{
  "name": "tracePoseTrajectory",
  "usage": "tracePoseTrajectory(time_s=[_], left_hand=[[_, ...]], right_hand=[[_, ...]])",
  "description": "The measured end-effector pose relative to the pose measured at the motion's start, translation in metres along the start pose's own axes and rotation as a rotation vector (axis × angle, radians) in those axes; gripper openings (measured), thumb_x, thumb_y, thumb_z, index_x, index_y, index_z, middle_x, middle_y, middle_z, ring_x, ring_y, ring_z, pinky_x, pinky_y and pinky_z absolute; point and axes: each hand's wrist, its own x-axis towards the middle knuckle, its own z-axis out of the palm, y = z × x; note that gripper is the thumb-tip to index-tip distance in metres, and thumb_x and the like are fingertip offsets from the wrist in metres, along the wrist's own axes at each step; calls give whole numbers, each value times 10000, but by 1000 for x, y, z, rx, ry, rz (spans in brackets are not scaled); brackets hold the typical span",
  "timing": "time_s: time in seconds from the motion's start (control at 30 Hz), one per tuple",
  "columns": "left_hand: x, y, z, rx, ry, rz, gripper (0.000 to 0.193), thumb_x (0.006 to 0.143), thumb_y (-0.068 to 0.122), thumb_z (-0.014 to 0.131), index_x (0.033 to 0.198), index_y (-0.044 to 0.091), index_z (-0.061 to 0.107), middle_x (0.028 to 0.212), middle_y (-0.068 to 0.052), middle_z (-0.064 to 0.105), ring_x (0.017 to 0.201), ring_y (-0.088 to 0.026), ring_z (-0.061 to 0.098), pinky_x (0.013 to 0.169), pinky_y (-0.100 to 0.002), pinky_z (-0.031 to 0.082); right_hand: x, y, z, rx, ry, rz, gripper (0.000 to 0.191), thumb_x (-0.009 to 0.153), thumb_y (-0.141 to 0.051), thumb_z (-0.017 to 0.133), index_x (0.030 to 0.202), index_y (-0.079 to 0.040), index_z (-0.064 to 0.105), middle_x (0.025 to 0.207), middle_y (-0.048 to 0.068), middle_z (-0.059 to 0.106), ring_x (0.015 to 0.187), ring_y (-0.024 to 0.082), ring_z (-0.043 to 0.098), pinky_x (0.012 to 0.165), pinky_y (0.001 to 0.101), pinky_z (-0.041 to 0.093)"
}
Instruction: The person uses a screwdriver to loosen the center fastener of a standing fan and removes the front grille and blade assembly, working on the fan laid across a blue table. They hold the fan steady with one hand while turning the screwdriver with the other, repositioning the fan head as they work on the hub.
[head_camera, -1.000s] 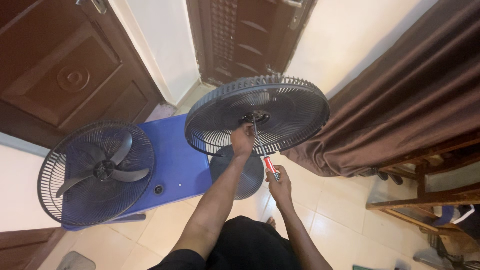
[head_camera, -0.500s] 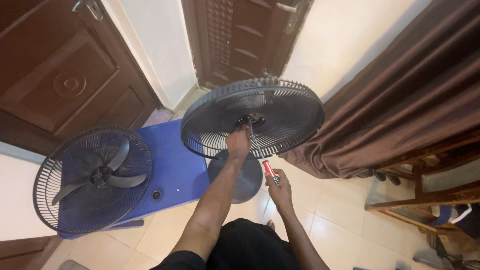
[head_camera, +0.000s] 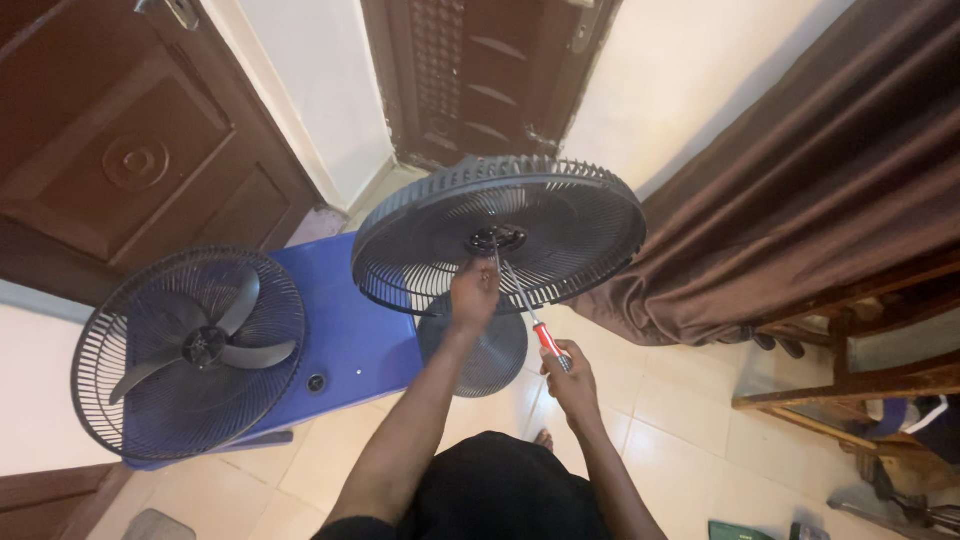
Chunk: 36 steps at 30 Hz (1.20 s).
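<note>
Left hand (head_camera: 474, 292) has its fingers clamped on the black fan grille (head_camera: 500, 235) just under the hub, I guess to steady it. Right hand (head_camera: 570, 378) is wrapped tight around the red-handled screwdriver (head_camera: 528, 318), tip up at the hub above my fingers.

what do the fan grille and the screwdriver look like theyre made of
Fan grille: probably dark moulded plastic with a matt finish, judging by its thick ribbed rim and even thin ribs; painted wire cannot be ruled out. Screwdriver, held in the right hand: thin shiny metal shaft, and a glossy red handle that looks like plastic.
</note>
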Motion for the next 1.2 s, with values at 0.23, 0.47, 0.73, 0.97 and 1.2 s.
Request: tracePoseTrajectory(time_s=[0.23, 0.47, 0.73, 0.97, 1.2], left_hand=[[-39, -23, 9, -1030, 51, -802, 78, 913, -24, 710, 964, -31, 651, 1017, -168, 742, 949, -263, 764, 891, -345, 651], [-51, -42, -14, -1202, -105, -745, 172, 921, -31, 701, 1069, -32, 613, 1077, -172, 712, 1010, -276, 716, 946, -391, 607], [-75, -53, -50, -1305, -266, -798, 195, 949, 9, 684, 1139, -36, 684, 1061, -124, 720, 998, -219, 716, 960, -360, 607], [-78, -38, -61, -1372, -294, -694, 174, 964, 26, 707, 1133, -17, 699, 1050, -115, 735, 974, -211, 714, 914, -344, 604], [-70, -11, -69, -1309, -267, -722, 193, 946, 77, 725, 1116, -14, 709, 1040, -135, 740, 1010, -258, 728, 912, -343, 609]], right_hand=[[-14, 7, -13, -5, -34, 21, 296, 922, -242, 682, 1140, -45, 646, 678, 44, 599, 504, 101, 487, 457, 273, 389], [-42, -9, -22, -159, -101, 42, 252, 922, -209, 666, 1105, -36, 668, 655, 19, 571, 518, 94, 452, 477, 269, 373], [-64, -6, -30, -243, -155, -75, 235, 907, -201, 680, 1102, -71, 691, 658, -8, 592, 560, 65, 496, 516, 245, 413], [-72, -2, -30, -209, -132, -34, 237, 913, -186, 687, 1121, -72, 692, 662, -2, 604, 556, 75, 494, 504, 255, 403], [-78, -7, -36, -221, -123, -56, 225, 917, -191, 688, 1110, -75, 701, 663, -5, 605, 571, 66, 513, 519, 244, 421]])
